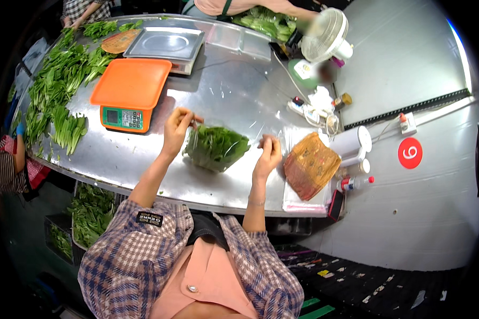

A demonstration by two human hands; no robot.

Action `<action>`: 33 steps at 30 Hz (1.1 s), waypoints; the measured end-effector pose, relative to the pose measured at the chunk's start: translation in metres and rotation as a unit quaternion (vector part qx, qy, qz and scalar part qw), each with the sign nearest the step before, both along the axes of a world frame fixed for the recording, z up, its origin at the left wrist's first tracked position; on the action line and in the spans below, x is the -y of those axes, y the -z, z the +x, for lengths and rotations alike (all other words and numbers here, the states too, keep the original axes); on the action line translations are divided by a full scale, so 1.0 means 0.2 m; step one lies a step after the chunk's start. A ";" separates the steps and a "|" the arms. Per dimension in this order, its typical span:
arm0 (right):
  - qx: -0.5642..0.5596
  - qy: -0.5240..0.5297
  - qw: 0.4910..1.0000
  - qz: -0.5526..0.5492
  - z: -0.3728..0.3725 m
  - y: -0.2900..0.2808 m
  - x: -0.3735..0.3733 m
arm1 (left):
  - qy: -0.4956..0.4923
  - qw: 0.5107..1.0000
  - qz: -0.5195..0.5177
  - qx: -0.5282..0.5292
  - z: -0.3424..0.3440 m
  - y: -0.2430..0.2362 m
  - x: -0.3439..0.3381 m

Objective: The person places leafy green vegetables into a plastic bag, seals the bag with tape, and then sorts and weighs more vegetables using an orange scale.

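A clear plastic bag of leafy greens [216, 150] is in front of me, over the metal table. My left hand [175, 130] is closed in a pinch at the bag's upper left edge. On the other side, my right hand [269, 153] is also pinched, with faint glints of clear film running from the bag toward its fingertips. The film itself is hard to see there. To the left of the bag stands an orange weighing scale [130, 87] with nothing on its tray. A brown, patterned block-like packet [311, 165] lies to the right of my right hand, on flat plastic sheets.
Loose leafy greens [56, 87] cover the table's left side. A silver scale [165, 45] stands farther back. At right are a fan [327, 37], a power strip [308, 111], a white roll [354, 141] and a bottle [354, 183]. Other people work around the table.
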State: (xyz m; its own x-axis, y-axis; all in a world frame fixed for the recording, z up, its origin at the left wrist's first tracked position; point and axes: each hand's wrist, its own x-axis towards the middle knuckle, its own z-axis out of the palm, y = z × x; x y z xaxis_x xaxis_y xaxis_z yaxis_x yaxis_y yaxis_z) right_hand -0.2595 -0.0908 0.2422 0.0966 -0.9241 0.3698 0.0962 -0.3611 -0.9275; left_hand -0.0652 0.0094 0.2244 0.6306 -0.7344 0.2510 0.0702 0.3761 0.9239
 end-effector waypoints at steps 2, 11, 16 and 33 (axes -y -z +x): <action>0.012 0.001 0.998 -0.053 -0.05 -0.12 -0.09 | -0.014 1.000 0.001 0.004 -0.06 -0.06 -0.09; -0.013 -0.053 0.997 -0.055 0.07 -0.09 -0.18 | -0.028 0.998 0.008 -0.060 0.01 0.07 -0.29; 0.044 -0.113 0.991 0.050 0.04 -0.01 -0.11 | 0.033 0.998 0.051 -0.023 0.02 0.11 -0.25; -0.004 -0.113 0.992 0.056 -0.01 -0.11 -0.09 | -0.017 0.997 0.067 -0.021 0.09 -0.04 -0.31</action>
State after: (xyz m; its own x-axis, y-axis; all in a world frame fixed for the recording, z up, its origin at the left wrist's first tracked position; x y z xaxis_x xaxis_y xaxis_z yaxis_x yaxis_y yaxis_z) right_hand -0.2623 -0.0724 0.2651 0.3078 -0.9139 0.2647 0.1557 -0.2261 -0.9616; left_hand -0.0465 0.0718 0.2316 0.6631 -0.7380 0.1251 0.0997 0.2527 0.9624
